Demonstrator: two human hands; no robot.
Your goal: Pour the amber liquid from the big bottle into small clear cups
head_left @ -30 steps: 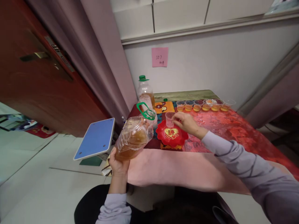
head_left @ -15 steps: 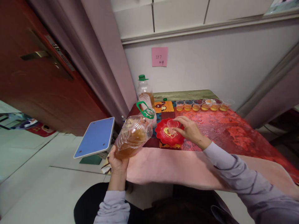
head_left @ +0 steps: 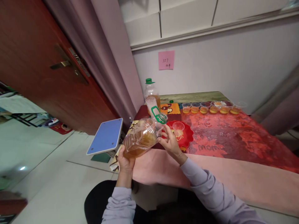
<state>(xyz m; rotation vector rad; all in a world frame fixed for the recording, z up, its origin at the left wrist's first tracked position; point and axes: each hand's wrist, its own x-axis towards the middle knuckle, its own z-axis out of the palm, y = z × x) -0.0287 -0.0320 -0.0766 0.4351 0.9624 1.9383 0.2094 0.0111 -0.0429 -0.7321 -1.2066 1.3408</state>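
On table (head_left: 198, 95), partly under red patterned cover (head_left: 224, 133): at far left, capped bottle (head_left: 149, 91) with stack of cups (head_left: 150, 101) just nearer; near far edge, green cap (head_left: 171, 101); farther right, row of cups (head_left: 214, 109); nearer, left of centre, red plate (head_left: 190, 137).

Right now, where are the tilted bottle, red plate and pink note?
Tilted bottle (head_left: 141, 139): head view, on the middle of its side.
Red plate (head_left: 189, 136): head view, on its right rim.
Pink note (head_left: 166, 60): head view, mid-paper.

Glossy clr plastic bottle (head_left: 141, 140), shiny plastic plate (head_left: 188, 134), matt ppr note (head_left: 166, 60)
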